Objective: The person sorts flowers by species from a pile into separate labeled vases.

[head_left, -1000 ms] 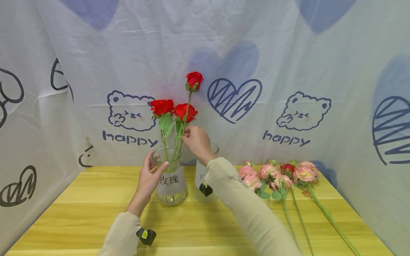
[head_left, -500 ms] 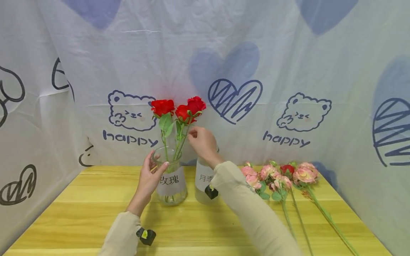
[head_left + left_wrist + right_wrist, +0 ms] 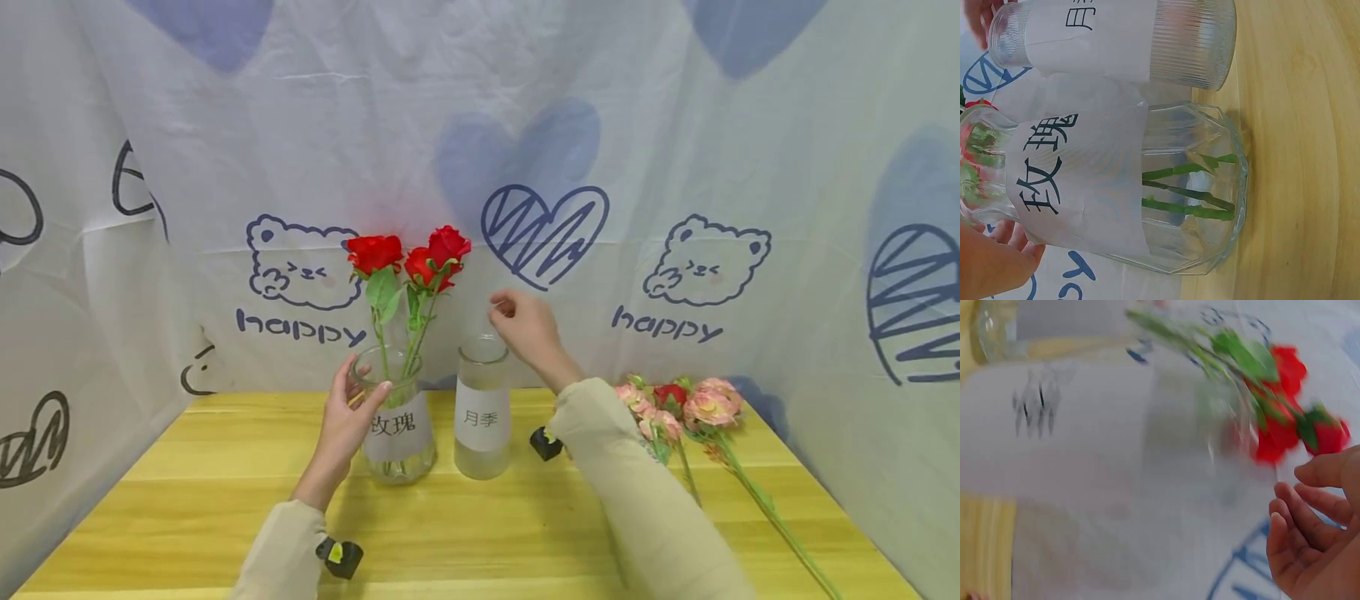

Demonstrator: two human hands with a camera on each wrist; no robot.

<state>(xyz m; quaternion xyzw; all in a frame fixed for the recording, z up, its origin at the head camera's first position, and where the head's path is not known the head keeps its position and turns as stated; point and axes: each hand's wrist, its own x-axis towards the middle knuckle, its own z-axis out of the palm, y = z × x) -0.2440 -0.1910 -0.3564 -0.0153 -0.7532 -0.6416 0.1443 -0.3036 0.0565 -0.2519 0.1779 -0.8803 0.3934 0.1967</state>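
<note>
My left hand (image 3: 349, 414) holds the neck of a clear glass vase (image 3: 401, 469) with a white paper label, thumb in front and fingers round the side. Inside stand three red roses (image 3: 374, 254), heads above the rim; in the left wrist view their green stems (image 3: 1188, 209) reach the vase bottom. Raised to the right of the roses is my right hand (image 3: 529, 329), fingers loosely curled and nothing in them. It hovers above and right of a second labelled glass vase (image 3: 482, 462), narrower and ribbed, with no flowers in it.
On the table's right lie several pink flowers (image 3: 712, 406) and one red rose (image 3: 670, 394), long stems pointing toward the front, partly hidden by my right sleeve (image 3: 637, 483). Behind the wooden table (image 3: 187, 500) hangs a printed white cloth (image 3: 420, 150).
The third rose has dropped lower into the vase beside the others. My right hand has let go of its stem and moved right. My left hand stays on the vase.
</note>
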